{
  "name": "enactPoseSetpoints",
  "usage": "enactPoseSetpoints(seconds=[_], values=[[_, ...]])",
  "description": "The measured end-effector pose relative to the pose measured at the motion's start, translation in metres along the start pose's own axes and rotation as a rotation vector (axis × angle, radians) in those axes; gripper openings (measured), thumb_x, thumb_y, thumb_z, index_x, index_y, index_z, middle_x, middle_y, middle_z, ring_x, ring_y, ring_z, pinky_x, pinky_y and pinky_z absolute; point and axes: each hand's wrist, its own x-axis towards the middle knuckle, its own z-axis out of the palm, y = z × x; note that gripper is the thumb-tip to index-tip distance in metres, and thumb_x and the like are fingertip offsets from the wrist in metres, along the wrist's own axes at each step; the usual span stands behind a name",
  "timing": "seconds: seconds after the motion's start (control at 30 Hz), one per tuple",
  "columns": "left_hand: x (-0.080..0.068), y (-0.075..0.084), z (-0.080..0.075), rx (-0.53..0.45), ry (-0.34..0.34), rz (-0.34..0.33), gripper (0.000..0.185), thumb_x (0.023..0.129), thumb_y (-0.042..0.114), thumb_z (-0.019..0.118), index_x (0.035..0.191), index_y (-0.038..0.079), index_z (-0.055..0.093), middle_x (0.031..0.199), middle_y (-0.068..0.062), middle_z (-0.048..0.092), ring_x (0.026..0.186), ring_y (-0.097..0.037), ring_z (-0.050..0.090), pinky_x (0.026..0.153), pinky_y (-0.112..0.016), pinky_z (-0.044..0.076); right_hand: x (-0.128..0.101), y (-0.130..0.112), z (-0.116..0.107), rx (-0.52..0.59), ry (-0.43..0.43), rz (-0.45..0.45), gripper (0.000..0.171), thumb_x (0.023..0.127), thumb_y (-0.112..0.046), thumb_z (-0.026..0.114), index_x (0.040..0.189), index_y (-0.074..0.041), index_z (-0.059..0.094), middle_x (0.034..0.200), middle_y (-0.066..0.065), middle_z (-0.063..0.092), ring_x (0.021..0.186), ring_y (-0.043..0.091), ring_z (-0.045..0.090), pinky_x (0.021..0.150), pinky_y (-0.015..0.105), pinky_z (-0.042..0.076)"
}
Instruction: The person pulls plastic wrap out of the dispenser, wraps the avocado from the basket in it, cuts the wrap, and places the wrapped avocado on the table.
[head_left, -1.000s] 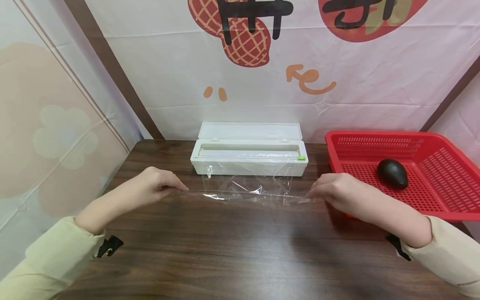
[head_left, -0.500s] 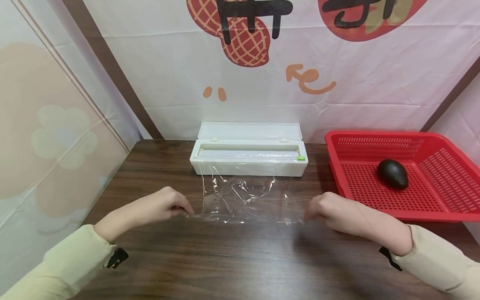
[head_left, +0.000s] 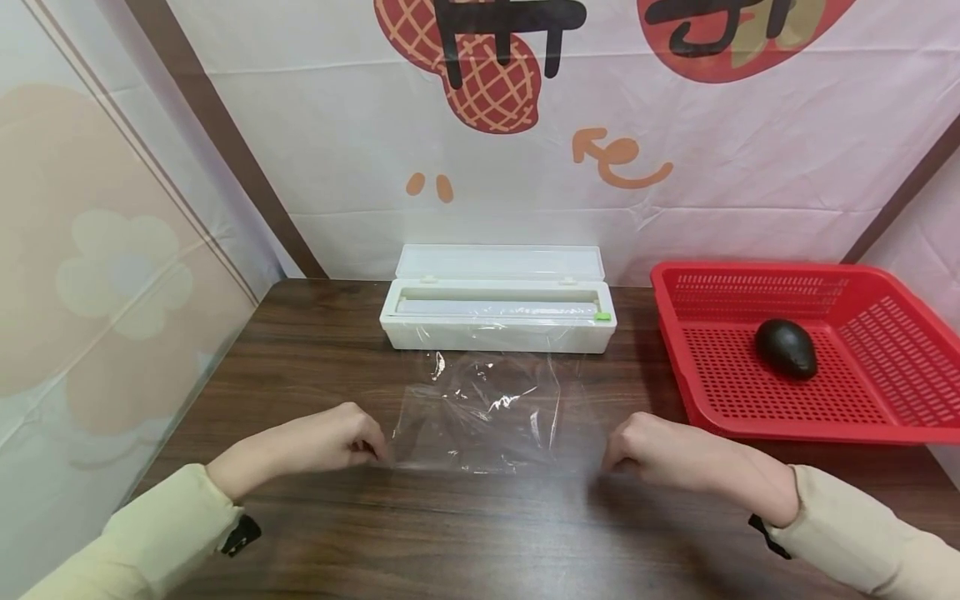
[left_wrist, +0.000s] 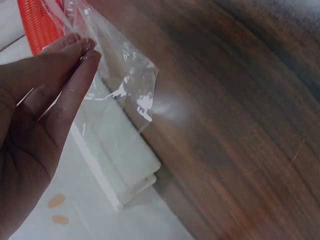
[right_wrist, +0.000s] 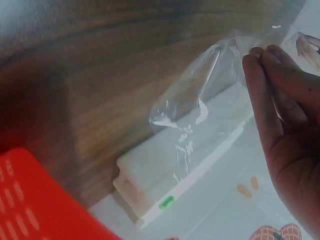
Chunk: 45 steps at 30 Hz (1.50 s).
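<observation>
A clear sheet of plastic wrap [head_left: 480, 417] stretches from the white dispenser box [head_left: 498, 336] toward the person. Its near left corner is pinched between thumb and fingertips of my left hand [head_left: 333, 437]. My right hand [head_left: 663, 450] pinches the near right corner. In the left wrist view the left hand [left_wrist: 45, 95] grips the gathered film [left_wrist: 125, 75]. The right wrist view has the right hand [right_wrist: 285, 100] pinching the film [right_wrist: 200, 95] as well. The dispenser's lid [head_left: 500, 262] stands raised, with a wrap roll [head_left: 495, 307] inside and a green slider [head_left: 603, 317] at the right end.
A red plastic basket [head_left: 750, 429] stands at the right, holding a dark avocado [head_left: 785, 348]. Behind the dispenser hangs a printed cloth backdrop [head_left: 300, 150]. Everything rests on a dark wooden table [head_left: 465, 542].
Both hands have moved toward the person and lower, drawing more plastic wrap out of the dispenser. The dispenser, basket and avocado have stayed put.
</observation>
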Motion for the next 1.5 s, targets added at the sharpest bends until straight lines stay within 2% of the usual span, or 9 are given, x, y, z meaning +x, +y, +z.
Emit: enactPoseSetpoints(seconds=[0.2,0.47,0.53,0.73,0.87,1.03,1.3,1.5], values=[[0.000,0.000,0.011,-0.049,-0.060,-0.027,0.021,0.073,-0.012,0.061,0.079,0.006,0.071,0.078,0.004,0.068,0.071,0.001,0.059,0.061,-0.015,0.050,0.000,0.000,0.017,-0.044,-0.026,-0.028,0.026,0.066,0.011,0.065,0.078,-0.012,0.073,0.075,-0.008,0.067,0.072,-0.001,0.061,0.063,0.010,0.048],[-0.002,-0.002,0.026,-0.023,-0.091,-0.009,0.021,0.070,-0.010,0.063,0.074,0.009,0.071,0.073,0.009,0.066,0.065,0.005,0.052,0.056,-0.010,0.045,0.000,-0.003,0.034,-0.032,-0.089,0.032,0.026,0.068,0.008,0.065,0.079,-0.014,0.074,0.075,-0.011,0.066,0.072,-0.001,0.060,0.062,0.009,0.047],[-0.002,-0.001,0.028,-0.010,-0.095,0.005,0.021,0.069,-0.010,0.063,0.073,0.010,0.071,0.072,0.009,0.065,0.063,0.005,0.052,0.055,-0.009,0.043,0.001,-0.003,0.037,-0.032,-0.084,0.014,0.025,0.069,0.007,0.066,0.078,-0.015,0.073,0.075,-0.011,0.066,0.072,-0.002,0.060,0.062,0.008,0.046],[-0.003,-0.001,0.033,-0.020,-0.130,-0.037,0.019,0.071,-0.005,0.065,0.073,0.012,0.070,0.068,0.012,0.062,0.060,0.006,0.049,0.053,-0.009,0.042,0.002,-0.005,0.046,-0.034,-0.075,-0.038,0.018,0.071,0.002,0.069,0.074,-0.016,0.072,0.070,-0.013,0.064,0.067,-0.007,0.057,0.059,0.005,0.044],[-0.003,0.000,0.038,-0.061,-0.166,-0.075,0.019,0.071,-0.006,0.065,0.072,0.011,0.070,0.068,0.013,0.062,0.060,0.006,0.050,0.053,-0.010,0.044,0.000,-0.008,0.050,-0.027,-0.106,-0.013,0.019,0.071,0.001,0.069,0.078,-0.016,0.073,0.075,-0.013,0.067,0.071,-0.007,0.059,0.063,0.005,0.045],[-0.004,0.001,0.041,-0.087,-0.204,-0.124,0.021,0.071,-0.009,0.062,0.072,0.011,0.069,0.067,0.013,0.061,0.058,0.006,0.048,0.051,-0.011,0.044,-0.001,-0.011,0.053,-0.023,-0.133,0.014,0.017,0.070,0.000,0.068,0.076,-0.016,0.072,0.074,-0.013,0.066,0.070,-0.007,0.058,0.061,0.005,0.044],[-0.005,0.002,0.043,-0.088,-0.224,-0.106,0.021,0.068,-0.009,0.065,0.071,0.012,0.069,0.065,0.014,0.059,0.056,0.007,0.046,0.049,-0.010,0.042,-0.001,-0.015,0.057,-0.017,-0.198,0.099,0.019,0.066,-0.001,0.068,0.072,-0.019,0.070,0.069,-0.017,0.062,0.064,-0.009,0.054,0.057,0.005,0.043],[-0.005,0.004,0.044,-0.090,-0.249,-0.131,0.021,0.065,-0.008,0.066,0.069,0.012,0.069,0.062,0.015,0.057,0.055,0.008,0.045,0.048,-0.009,0.042,-0.001,-0.016,0.059,-0.020,-0.207,0.123,0.021,0.064,-0.002,0.068,0.070,-0.022,0.068,0.068,-0.021,0.059,0.062,-0.010,0.051,0.054,0.005,0.041]])
